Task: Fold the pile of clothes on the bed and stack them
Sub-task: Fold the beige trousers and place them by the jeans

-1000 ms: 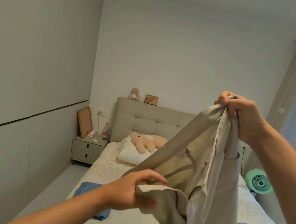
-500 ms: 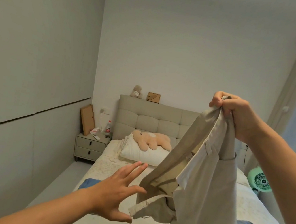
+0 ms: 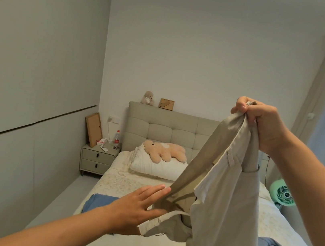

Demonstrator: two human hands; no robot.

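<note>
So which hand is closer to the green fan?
The right hand. It grips the beige trousers up above the fan; the open left hand is across the bed, far left.

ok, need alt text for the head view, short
A person's right hand grips a beige garment held up over a bed, while the open left hand reaches its straight fingers to the cloth's lower edge. Blue clothes lie on the bed; a plush bear rests on the pillow.
</note>
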